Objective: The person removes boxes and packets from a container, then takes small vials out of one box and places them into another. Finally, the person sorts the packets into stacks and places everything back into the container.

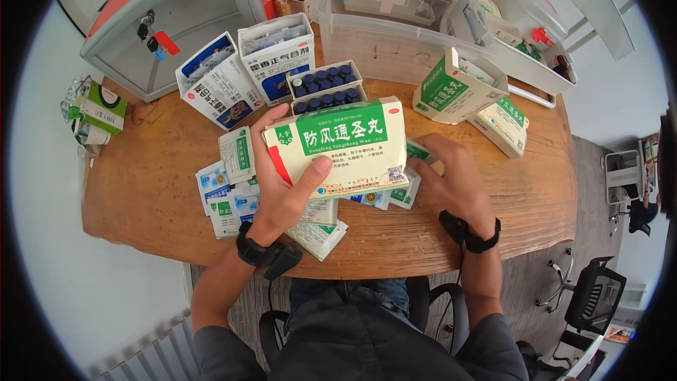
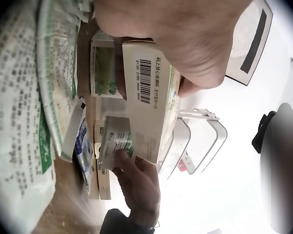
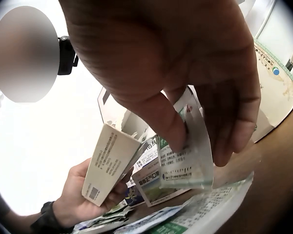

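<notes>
My left hand grips a cream-and-green medicine box, its thumb across the printed front. The box is tilted above the table with its lettered face up. Just to its right, my right hand pinches a small printed sachet between thumb and fingers; in the head view the box edge partly overlaps this spot. Under and around the left hand lie several loose green-and-white sachets and blue-and-white sachets on the wooden table. The right wrist view shows sachets close below the right hand.
Behind the held box stand cartons of dark-capped vials and two tall blue-and-white boxes. An upright green-and-cream box and a lying one are at right. A clear plastic bin and a metal cabinet stand farther back.
</notes>
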Demonstrator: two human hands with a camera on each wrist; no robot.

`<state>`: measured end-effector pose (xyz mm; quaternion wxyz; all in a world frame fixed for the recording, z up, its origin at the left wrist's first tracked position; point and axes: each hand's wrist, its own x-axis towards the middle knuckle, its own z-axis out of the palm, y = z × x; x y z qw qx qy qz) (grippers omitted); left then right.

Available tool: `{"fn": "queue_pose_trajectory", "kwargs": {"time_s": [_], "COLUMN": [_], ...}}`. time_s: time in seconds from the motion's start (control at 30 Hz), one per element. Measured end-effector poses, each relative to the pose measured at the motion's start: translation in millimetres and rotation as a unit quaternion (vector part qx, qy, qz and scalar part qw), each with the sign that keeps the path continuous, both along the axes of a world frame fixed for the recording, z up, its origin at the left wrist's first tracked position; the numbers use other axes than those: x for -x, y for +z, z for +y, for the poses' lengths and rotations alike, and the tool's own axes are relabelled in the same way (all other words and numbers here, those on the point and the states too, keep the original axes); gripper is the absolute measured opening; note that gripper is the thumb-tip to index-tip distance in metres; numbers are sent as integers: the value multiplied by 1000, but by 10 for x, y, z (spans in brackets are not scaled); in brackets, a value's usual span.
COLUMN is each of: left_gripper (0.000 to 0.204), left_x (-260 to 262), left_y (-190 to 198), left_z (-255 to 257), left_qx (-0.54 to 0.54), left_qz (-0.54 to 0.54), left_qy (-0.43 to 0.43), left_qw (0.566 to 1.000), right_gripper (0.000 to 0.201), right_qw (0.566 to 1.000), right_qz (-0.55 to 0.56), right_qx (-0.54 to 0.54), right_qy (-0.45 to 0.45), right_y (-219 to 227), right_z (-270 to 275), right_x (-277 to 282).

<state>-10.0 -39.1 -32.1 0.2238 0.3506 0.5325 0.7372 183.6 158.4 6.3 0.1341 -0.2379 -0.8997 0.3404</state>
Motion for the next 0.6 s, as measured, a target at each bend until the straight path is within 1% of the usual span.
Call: {"fn": "queue_pose_trajectory", "kwargs": {"time_s": [0.03,0.07,0.13,0.17,0.2,0.23,0.33,0.43,0.5,0.6], "left_gripper": [83,83,83,82,82,82,82,82,83,84], "left_x": [-7,-18,-13,2,12,11,-3,-2,12,-6], "left_y": [15,32,22,-6,-21,-17,-3,-3,-16,-19], "left_z": [4,12,13,9,8,9,16,6,1,13], "left_qx": [-1,4,8,3,-2,-1,-5,4,11,6], "left_qz": [0,6,12,10,8,8,-12,-24,-21,-24], "left_qy": [1,3,6,0,-6,-6,3,16,14,-13], "left_qw": [1000,1000,1000,1000,1000,1000,1000,1000,1000,1000], "right_gripper": [23,23,22,22,22,23,27,26,25,20], "right_qw": [999,999,989,989,972,946,943,934,935,954], "right_qz": [43,43,89,89,158,226,223,246,236,140], "right_qx": [-22,-23,84,84,149,212,233,241,245,257], "right_qy": [-21,-20,-86,-85,-93,-99,-87,-93,-98,-60], "right_y": [-9,-2,18,30,46,65,116,172,155,66], "right_z": [23,45,78,66,46,34,66,111,77,-12], "right_x": [-3,-16,-44,-39,-27,-18,-76,-125,-94,-56]}}
